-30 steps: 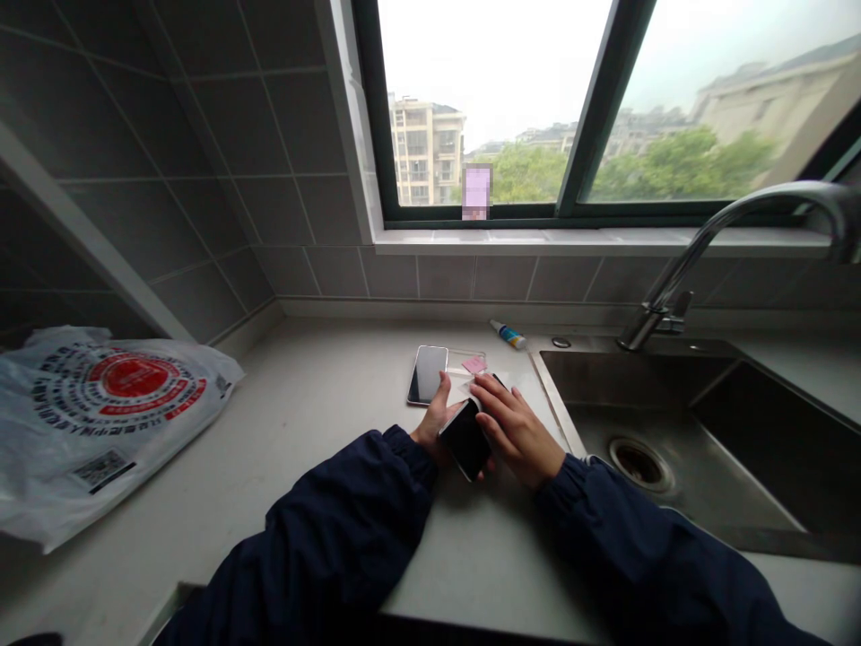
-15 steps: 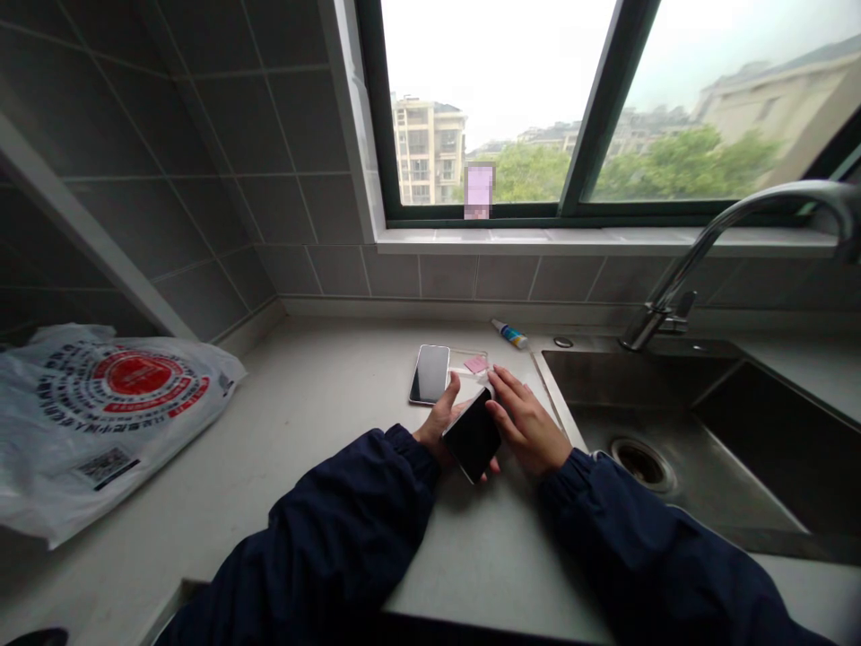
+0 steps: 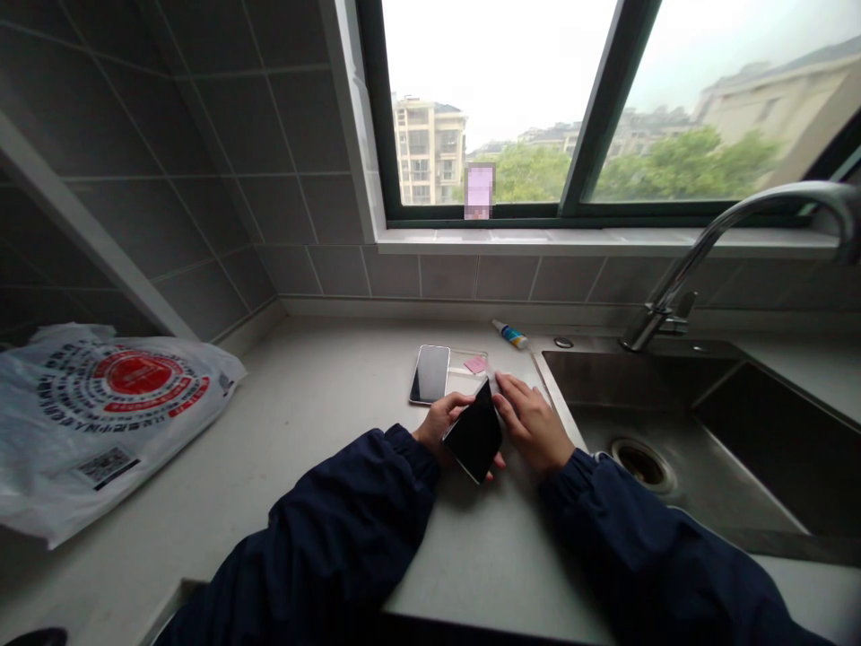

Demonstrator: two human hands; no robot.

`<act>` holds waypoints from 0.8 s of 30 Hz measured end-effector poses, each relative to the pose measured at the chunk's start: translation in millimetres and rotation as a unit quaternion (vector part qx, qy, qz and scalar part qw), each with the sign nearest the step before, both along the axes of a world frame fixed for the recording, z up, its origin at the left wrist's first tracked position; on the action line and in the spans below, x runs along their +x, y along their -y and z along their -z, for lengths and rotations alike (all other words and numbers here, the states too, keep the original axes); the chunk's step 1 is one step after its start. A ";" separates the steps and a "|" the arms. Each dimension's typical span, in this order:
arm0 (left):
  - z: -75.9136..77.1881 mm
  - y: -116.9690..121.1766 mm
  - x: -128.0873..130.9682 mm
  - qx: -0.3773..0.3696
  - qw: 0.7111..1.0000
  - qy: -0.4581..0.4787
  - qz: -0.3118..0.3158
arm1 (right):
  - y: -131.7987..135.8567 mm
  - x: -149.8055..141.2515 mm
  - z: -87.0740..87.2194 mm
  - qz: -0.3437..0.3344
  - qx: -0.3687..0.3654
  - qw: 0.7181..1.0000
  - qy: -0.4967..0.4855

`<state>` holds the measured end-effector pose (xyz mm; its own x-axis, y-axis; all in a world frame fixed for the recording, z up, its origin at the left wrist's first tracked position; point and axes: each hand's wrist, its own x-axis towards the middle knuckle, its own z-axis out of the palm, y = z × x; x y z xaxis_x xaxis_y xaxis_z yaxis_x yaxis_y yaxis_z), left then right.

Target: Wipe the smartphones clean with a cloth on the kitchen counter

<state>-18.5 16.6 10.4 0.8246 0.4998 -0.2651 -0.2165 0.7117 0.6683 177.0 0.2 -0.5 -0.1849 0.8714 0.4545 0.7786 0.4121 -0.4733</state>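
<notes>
A black-faced smartphone (image 3: 476,432) is tilted up above the counter. My left hand (image 3: 440,418) wraps round it from the left and below, with some fingertips showing past its lower right edge. At its upper right edge, my right hand (image 3: 538,427) is closed, fingers together and thumb against the phone; its fingertips are partly hidden. Just beyond lies another smartphone (image 3: 430,374), flat, with a silvery rim. Beside that one are a clear flat case (image 3: 458,356) and a small pink slip (image 3: 475,364).
A glue-like tube (image 3: 509,334) lies near the back wall. To the right are a steel sink (image 3: 726,449) and a curved faucet (image 3: 679,260). A printed white plastic bag (image 3: 134,404) rests on the left of the counter (image 3: 323,386), and a window (image 3: 498,90) is ahead.
My left thumb has lowered from its raised position to the phone's edge. The right fingers have shifted slightly right and down, and the phone has turned a little more upright.
</notes>
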 end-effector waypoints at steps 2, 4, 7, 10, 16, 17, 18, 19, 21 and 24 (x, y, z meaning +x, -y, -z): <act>-0.2 0.7 -0.3 0.002 1.000 0.007 0.007 | 0.3 -0.3 -0.8 0.005 0.003 1.000 0.000; 1.0 0.9 -0.2 -0.001 1.000 0.015 0.014 | 0.7 -0.5 -1.8 0.002 0.002 1.000 -0.003; 4.0 0.2 0.2 -0.018 1.000 0.015 0.017 | 2.0 -1.3 -3.8 -0.008 -0.009 1.000 -0.014; 6.3 -1.1 0.8 -0.038 0.999 0.010 0.021 | 4.2 -2.8 -5.2 -0.032 -0.026 0.999 -0.018; 5.7 0.7 3.2 -0.032 0.999 -0.001 -0.004 | 4.9 -3.2 -6.1 -0.056 -0.001 0.998 -0.030; 4.9 1.7 3.6 -0.021 1.000 -0.003 -0.011 | 4.1 -2.6 -6.0 -0.051 0.009 0.998 -0.038; 4.0 2.8 4.0 -0.007 1.000 -0.002 -0.021 | 3.2 -1.9 -5.8 -0.044 0.019 0.998 -0.047; 2.9 3.9 4.4 0.007 0.999 0.000 -0.032 | 2.2 -1.1 -5.5 -0.035 0.027 0.997 -0.056; 0.9 5.7 5.3 0.036 0.998 0.004 -0.052 | 0.5 0.2 -5.2 -0.020 0.040 0.997 -0.067; -1.3 7.1 6.6 0.081 0.995 0.008 -0.059 | -0.6 1.4 -5.6 -0.010 0.055 0.996 -0.072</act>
